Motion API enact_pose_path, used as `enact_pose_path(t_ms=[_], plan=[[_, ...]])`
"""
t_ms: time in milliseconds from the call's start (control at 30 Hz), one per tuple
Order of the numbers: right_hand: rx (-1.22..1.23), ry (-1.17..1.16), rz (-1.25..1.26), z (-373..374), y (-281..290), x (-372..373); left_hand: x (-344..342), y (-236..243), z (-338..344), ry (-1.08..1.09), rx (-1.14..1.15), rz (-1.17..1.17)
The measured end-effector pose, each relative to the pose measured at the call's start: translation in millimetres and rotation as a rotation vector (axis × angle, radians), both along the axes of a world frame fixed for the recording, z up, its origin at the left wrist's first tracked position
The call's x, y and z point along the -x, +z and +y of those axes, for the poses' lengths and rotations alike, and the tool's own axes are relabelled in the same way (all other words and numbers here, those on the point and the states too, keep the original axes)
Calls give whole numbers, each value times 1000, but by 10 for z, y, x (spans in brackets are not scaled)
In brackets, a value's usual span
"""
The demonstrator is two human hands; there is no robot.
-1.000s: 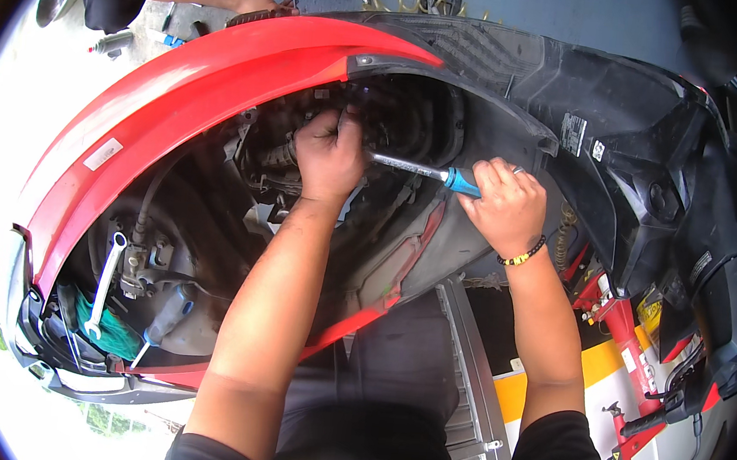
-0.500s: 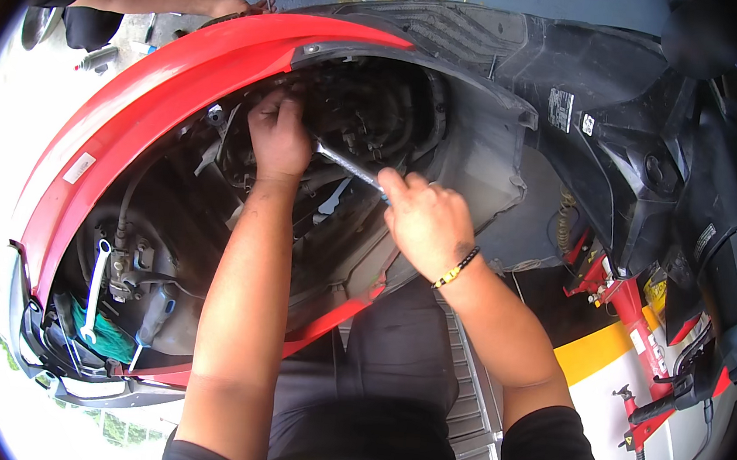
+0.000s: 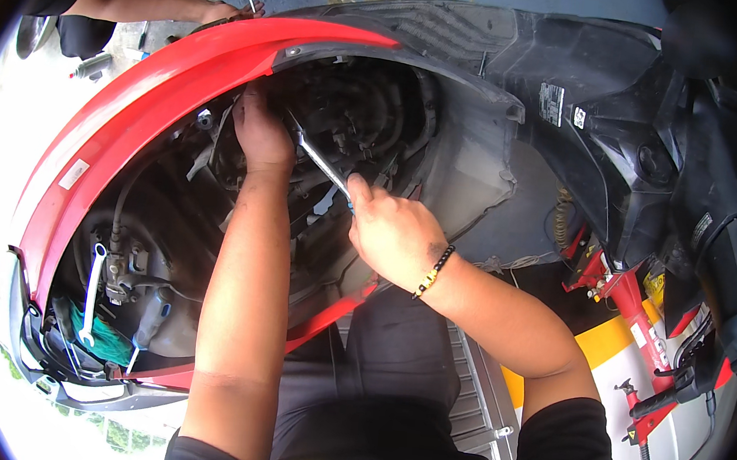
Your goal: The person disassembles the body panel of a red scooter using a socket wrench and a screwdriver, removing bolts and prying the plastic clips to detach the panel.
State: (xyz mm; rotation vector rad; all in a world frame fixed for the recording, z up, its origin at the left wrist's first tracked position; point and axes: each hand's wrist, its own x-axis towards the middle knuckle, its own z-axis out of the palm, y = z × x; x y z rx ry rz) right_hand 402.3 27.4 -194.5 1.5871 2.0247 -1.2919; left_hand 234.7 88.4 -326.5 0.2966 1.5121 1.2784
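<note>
The right hand [image 3: 396, 235] has swung left, gripping the blue-handled wrench [image 3: 326, 167]; the left hand's [image 3: 264, 138] fingers are hidden, grip unclear.

A tan coiled hose [image 3: 562, 216] shows near a red metal stand [image 3: 630, 304] rightward.

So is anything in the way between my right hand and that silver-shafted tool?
Nothing visible: your right hand is closed around the silver-shafted tool. The tool's far end, beside your left hand, is hidden in shadow.
</note>
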Motion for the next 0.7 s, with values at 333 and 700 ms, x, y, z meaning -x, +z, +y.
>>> enact_pose_path(t_ms=[333,700], plan=[[-259,311,-163,251,112,-213,-93,45,-198,97,-61,-219],[-401,294,-206,501,47,-265,-376,483,-285,236,136,-216]])
